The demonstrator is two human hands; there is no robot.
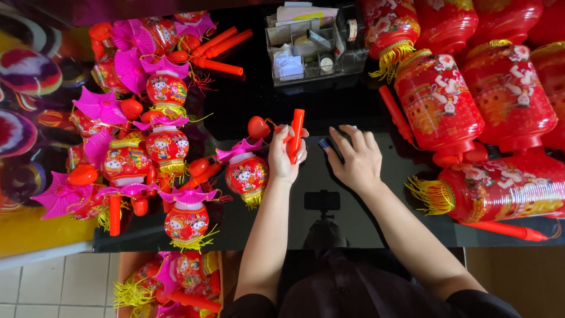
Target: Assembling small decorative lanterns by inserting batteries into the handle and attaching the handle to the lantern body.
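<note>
My left hand (283, 154) is closed around an orange-red plastic stick handle (296, 133) held upright over the black glossy table (353, 206). A red heart-shaped knob (258, 126) hangs from it by a thin string, and a small red lantern with a pink roof (246, 172) lies just to the left. My right hand (356, 158) rests flat on the table, its fingers on a small dark object with a blue tip (325, 145); what that object is I cannot tell.
Several small red lanterns with pink roofs (159, 141) pile up at left, with loose orange sticks (220, 56) behind. Large red lanterns (447, 100) crowd the right side. A clear organiser box (312, 44) stands at the back. A carton of lanterns (170, 282) sits on the floor.
</note>
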